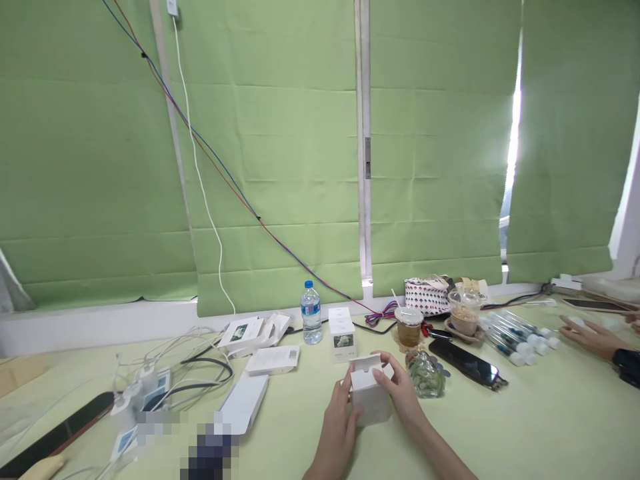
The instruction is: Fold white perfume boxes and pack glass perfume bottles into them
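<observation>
A small white box [371, 400] stands between my two hands near the front of the table, its top flap raised. My left hand [341, 420] is wrapped round the box's left side. On the other side, my right hand [400, 393] has its fingers on the top right edge and flap. Just behind the box is a white carton with a plant picture [343, 340]. To the right of my right hand sits a green glass object [425, 375].
Bottle [311, 317], lidded drink cup [409, 327] and phone [465, 362] lie beyond. Flattened boxes [273, 360], cables and a power strip [125, 443] are at left. Clear tubes [520, 337] and another person's hand [593, 339] are at right.
</observation>
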{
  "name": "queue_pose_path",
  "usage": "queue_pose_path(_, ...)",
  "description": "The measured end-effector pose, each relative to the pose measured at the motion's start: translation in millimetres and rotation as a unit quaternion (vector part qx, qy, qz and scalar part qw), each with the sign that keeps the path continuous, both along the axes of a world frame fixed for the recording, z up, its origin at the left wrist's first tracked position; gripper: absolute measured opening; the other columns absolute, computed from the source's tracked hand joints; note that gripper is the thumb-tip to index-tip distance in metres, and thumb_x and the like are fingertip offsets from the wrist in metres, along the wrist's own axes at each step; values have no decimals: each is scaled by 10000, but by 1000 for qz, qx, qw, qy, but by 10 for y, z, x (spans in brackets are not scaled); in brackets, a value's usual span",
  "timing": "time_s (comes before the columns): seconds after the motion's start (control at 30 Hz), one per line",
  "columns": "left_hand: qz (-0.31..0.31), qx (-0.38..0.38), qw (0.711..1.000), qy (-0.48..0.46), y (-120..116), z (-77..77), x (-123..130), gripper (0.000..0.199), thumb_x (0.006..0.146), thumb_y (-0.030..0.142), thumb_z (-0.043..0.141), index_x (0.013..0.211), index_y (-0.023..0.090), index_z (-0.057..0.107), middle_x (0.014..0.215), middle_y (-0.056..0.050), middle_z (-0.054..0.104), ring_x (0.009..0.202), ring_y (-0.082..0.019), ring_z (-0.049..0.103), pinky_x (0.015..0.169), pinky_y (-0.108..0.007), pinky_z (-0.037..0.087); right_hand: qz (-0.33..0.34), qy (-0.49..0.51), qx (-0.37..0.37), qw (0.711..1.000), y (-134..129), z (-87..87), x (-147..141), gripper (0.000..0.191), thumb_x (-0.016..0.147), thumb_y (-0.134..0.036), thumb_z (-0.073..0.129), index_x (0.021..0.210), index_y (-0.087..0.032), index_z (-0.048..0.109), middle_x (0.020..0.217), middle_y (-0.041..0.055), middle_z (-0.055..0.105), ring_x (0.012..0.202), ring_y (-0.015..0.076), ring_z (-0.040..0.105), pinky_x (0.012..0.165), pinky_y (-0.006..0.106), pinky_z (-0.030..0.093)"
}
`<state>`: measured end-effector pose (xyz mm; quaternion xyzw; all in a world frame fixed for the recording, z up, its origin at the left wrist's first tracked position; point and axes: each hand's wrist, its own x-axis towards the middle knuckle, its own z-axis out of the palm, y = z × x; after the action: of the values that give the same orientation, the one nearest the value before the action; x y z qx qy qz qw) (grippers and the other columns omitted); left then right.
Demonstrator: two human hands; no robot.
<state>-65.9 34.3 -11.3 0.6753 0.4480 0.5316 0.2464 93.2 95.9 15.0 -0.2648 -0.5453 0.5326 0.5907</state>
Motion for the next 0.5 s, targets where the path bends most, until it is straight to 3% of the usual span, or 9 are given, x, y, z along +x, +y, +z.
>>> queue_pose_path(0.13,27,-19,999,-15,-9,-13,8,542,889,230,471,1411,282,336,1321,-90,510,1064,-230,561,937,-381,454,-4,31,-11,999,15,-26,-12,468,660,-425,740,1067,-237,604,969,34,606,833,223,576,662,283,476)
queue_pose_path(0.33,22,-9,1000,12,-12,32,-21,390,868,260,496,1252,288,557,1188,-82,577,1127,-261,531,959,-392,443,32,104,-68,992,-6,-31,-19,351,711,-425,678,995,-227,618,836,13,594,708,200,578,619,274,444)
queue_pose_path(0.5,13,-12,1000,8,-9,42,-31,359,857,253,510,1207,274,585,1145,-83,589,1086,-265,550,933,-403,459,0,49,-53,997,-15,-25,-6,399,665,-348,699,1042,-248,614,921,7,579,706,184,557,610,259,434)
